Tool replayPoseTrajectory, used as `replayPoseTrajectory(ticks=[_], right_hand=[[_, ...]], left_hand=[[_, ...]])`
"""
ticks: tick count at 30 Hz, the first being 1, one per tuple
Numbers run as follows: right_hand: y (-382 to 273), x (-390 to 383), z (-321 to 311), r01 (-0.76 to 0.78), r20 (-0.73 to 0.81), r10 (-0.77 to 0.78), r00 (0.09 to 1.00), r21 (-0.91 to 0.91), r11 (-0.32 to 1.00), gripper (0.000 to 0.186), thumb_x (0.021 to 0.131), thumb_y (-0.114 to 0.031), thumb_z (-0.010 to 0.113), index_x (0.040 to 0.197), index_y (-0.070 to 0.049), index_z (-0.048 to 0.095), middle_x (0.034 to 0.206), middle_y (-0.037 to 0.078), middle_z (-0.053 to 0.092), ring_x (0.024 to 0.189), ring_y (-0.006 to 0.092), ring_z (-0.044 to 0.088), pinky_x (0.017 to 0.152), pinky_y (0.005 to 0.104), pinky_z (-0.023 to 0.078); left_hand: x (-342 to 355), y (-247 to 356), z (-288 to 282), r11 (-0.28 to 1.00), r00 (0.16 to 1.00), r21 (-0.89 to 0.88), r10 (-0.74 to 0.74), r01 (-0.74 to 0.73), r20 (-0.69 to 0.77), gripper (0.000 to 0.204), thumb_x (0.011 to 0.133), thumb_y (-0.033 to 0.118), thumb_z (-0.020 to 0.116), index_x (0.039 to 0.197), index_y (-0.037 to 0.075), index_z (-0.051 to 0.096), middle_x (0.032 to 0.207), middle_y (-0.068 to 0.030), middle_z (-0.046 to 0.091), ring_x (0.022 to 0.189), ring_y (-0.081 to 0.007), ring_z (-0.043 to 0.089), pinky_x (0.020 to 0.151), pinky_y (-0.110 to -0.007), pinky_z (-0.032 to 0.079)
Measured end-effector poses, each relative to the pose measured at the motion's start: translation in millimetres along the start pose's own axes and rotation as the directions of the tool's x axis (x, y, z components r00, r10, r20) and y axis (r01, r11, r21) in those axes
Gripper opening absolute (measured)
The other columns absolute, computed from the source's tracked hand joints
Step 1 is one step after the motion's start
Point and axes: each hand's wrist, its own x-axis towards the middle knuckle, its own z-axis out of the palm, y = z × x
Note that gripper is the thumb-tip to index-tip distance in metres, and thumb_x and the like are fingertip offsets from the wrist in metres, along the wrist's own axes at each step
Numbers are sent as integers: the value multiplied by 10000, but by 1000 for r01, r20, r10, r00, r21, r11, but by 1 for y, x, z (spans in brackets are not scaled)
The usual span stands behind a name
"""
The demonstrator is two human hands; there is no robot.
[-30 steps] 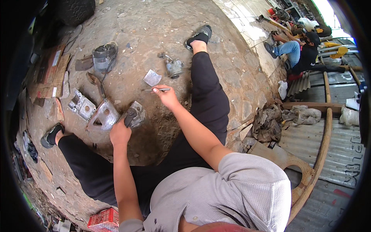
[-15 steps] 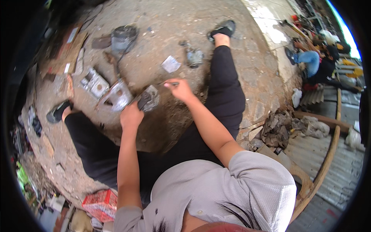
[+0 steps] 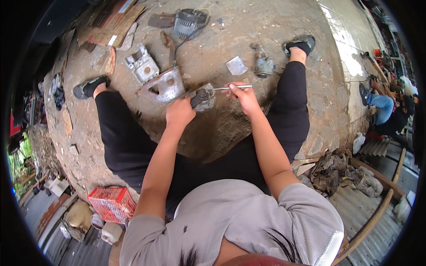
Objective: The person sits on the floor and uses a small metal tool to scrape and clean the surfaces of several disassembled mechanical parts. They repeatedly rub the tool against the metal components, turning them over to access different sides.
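Currently, the person's left grip [image 3: 180, 111] is closed around a dark metal part [image 3: 202, 96], whose rounded end lies over a grey block [image 3: 206, 104] on the ground [image 3: 213, 53] between the legs. The right grip [image 3: 239, 97] is clenched on a thin metal rod [image 3: 243, 86], pinched by thumb and fingers; its narrow end points left, toward the dark part, and I cannot tell whether the two touch.

Just left of the block lies a flat metal bracket [image 3: 171, 88] with holes in it, and beyond that a silver metal casting [image 3: 144, 65]. Farther out, near the top, sits a ribbed round motor part [image 3: 186, 25] with a cable. Ahead of the right grip lie a small pale square sheet [image 3: 236, 66] and, to its right, a small grey metal fitting [image 3: 264, 66]. Cardboard [image 3: 100, 29] lies at upper left. A red plastic basket [image 3: 112, 201] stands near the left elbow, and another person [image 3: 385, 108] in blue jeans is at the far right.
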Motion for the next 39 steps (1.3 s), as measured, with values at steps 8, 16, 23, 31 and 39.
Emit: replayPoseTrajectory(ticks=[8,16,23,31,39], right_hand=[[0,0,0,-35,-12,34,999,-44,998,276,1060,-262,689,1128,3,723,953,118,792,811,132,659,707,270,470],[-10,-2,3,56,94,-55,994,-8,998,243,1048,-213,708,1127,14,742,982,110,792,810,143,640,759,293,503],[-10,-5,12,142,58,-136,989,-121,982,242,1046,-206,720,1102,26,752,970,99,799,838,142,649,794,299,523],[-5,-1,10,148,32,-146,989,-100,984,246,1045,-202,722,1118,31,753,1000,103,795,842,151,656,792,312,529],[-7,-1,11,99,43,-96,994,-64,993,258,1040,-210,730,1135,29,746,992,111,792,837,145,656,771,299,516]], left_hand=[[-6,5,-4,1000,1000,-1,-11,11,2,310,895,285,729,1130,82,750,1036,-207,778,1001,-396,761,902,-512,611],[-7,-2,4,1000,1000,-14,-3,3,-13,328,882,298,724,1148,106,747,1020,-224,771,985,-424,750,885,-542,608],[-4,-1,4,1000,1000,-3,-4,4,-16,322,885,303,724,1142,111,749,995,-218,772,981,-424,750,889,-543,608],[-5,2,0,1000,1000,-9,1,-1,-10,319,885,298,734,1137,102,749,1016,-210,776,979,-410,757,887,-529,612],[-7,2,-3,1000,1000,-15,6,-6,6,313,894,282,735,1136,84,745,1031,-202,779,984,-397,762,890,-510,614]])
